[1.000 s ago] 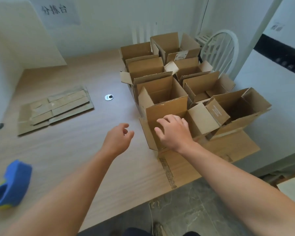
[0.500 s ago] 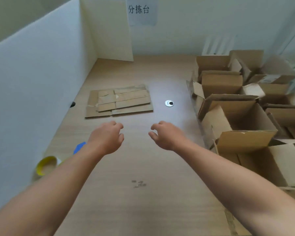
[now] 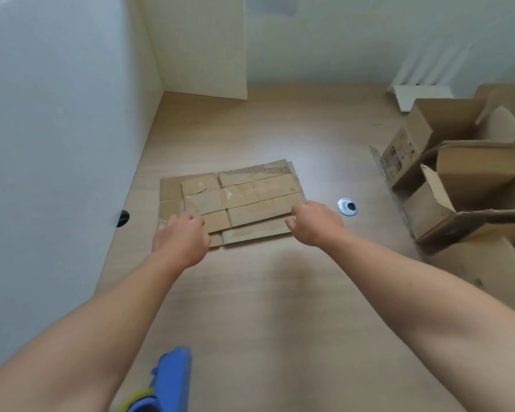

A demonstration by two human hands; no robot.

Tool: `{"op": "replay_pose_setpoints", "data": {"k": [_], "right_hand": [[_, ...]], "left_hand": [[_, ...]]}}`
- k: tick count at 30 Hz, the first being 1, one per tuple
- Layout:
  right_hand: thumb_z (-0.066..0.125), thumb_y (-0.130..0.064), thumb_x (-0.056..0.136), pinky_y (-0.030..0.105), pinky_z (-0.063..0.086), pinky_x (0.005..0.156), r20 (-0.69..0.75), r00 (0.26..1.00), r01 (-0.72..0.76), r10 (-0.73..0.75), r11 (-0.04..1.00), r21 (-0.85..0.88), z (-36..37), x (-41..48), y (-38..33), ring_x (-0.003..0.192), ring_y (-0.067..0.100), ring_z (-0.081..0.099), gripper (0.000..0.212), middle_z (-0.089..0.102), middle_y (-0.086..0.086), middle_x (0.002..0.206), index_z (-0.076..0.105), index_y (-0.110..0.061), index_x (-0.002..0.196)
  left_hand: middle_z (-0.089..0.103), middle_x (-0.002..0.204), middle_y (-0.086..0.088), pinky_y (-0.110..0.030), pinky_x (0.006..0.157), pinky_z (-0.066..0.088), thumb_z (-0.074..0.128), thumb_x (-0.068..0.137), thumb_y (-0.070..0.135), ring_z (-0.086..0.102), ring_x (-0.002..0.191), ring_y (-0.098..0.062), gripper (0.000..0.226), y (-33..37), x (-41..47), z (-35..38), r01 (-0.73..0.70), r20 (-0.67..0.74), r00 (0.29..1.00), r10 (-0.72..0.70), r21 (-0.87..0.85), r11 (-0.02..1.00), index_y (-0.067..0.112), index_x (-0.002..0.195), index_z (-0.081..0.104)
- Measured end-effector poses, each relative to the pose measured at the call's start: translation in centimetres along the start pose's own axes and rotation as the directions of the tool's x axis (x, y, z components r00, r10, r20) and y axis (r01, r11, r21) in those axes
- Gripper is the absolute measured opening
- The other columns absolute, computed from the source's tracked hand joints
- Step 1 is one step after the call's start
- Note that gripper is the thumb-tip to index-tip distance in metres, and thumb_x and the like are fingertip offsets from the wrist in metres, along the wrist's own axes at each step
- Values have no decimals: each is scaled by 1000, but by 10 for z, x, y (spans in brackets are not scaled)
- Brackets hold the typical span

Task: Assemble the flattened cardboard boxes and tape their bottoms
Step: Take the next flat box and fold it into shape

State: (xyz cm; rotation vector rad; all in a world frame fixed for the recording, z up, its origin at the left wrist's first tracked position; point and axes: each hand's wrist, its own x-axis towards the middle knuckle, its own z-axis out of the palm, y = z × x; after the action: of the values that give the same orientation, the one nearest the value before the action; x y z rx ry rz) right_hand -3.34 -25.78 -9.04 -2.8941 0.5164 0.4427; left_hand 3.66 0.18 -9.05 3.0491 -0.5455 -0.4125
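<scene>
A stack of flattened cardboard boxes (image 3: pixel 244 200) lies on the wooden table (image 3: pixel 265 307), left of centre. My left hand (image 3: pixel 180 237) lies over the stack's near left corner with its fingers bent down onto the cardboard; its fingertips are hidden, so I cannot tell if it grips. At the stack's near right corner, my right hand (image 3: pixel 314 223) has its thumb over the edge of the top flattened box and its fingers curled beside it. A blue tape dispenser (image 3: pixel 164 382) sits at the table's near edge, under my left forearm.
Several assembled open boxes (image 3: pixel 464 185) crowd the table's right side. A round metal cable grommet (image 3: pixel 347 206) is set in the tabletop just right of my right hand. White partition walls (image 3: pixel 57 144) close off the left and the back.
The view has swung left from the assembled boxes. Both hands moved forward from mid-air over the bare table and now reach the near edge of the flattened stack.
</scene>
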Motion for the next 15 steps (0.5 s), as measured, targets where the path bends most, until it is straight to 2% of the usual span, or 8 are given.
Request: {"op": "replay_pose_setpoints", "data": {"k": [3, 6, 8, 11, 15], "right_hand": [[40, -40, 99, 38, 40, 78, -13, 1000, -21, 20, 998, -57, 1, 34, -2, 97, 30, 49, 23, 59, 8, 117, 49, -19, 93], [41, -42, 99, 40, 40, 81, -3, 998, -63, 63, 997, -33, 9, 66, -3, 113, 32, 53, 34, 56, 8, 125, 56, -18, 116], [41, -40, 98, 41, 39, 84, -6, 989, -145, 146, 985, 98, 15, 84, -4, 120, 33, 50, 41, 52, 9, 130, 53, -18, 130], [45, -38, 97, 43, 42, 95, 8, 954, -281, 298, 888, 363, 25, 104, -6, 127, 33, 44, 44, 46, 11, 135, 49, -16, 135], [51, -39, 95, 49, 40, 104, 20, 918, -352, 396, 793, 497, 34, 114, -8, 127, 32, 44, 44, 46, 9, 133, 49, -19, 135]], "left_hand": [[51, 136, -4, -41, 101, 39, 41, 97, 34, 46, 124, -28, 43, -10, 33, 7, -7, 26, 1000, 7, 7, 1000, 21, 137, 51], [51, 138, -5, -40, 101, 39, 41, 97, 33, 46, 125, -29, 43, -20, 63, 15, 19, 36, 999, -18, -25, 999, 20, 136, 52], [49, 139, -6, -41, 101, 40, 42, 97, 33, 46, 124, -30, 42, -26, 78, 24, 57, 33, 998, -54, -94, 994, 20, 136, 50], [46, 140, -10, -45, 102, 41, 44, 97, 35, 44, 123, -35, 44, -31, 91, 39, 134, 24, 991, -132, -224, 965, 19, 138, 44], [44, 135, -14, -46, 100, 40, 49, 96, 42, 38, 124, -36, 49, -24, 97, 53, 205, 23, 977, -211, -350, 914, 18, 139, 41]]}}
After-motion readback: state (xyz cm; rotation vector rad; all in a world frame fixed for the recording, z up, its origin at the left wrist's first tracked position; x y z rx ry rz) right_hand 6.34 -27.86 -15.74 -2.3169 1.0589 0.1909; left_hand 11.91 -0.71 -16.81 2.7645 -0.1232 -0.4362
